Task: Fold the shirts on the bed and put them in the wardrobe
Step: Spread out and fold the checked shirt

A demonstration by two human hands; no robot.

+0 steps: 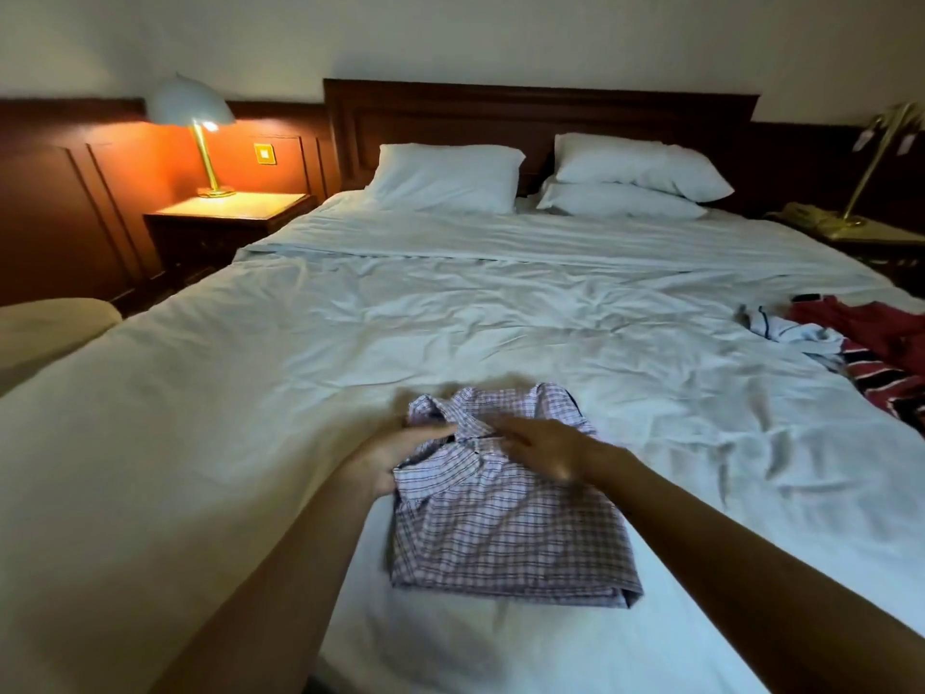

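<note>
My left hand (395, 458) grips the shirt (500, 533) at its edge, my right hand (545, 450) lies flat on top; lifted one-sided, I fear the folds would spill.

Heads up, the right hand (545, 450) is smeared with motion blur, so no telling if it actually touches the checked shirt (500, 523). The left hand (395, 455) has its fingers tucked out of sight under the shirt's edge; only the thumb shows on top. The red striped shirt (886, 353) gets chopped off by the right edge, and so does the brass lamp (876, 157). That little dark thing (806, 297) on the bedding behind the red one is too small to make out.
</note>
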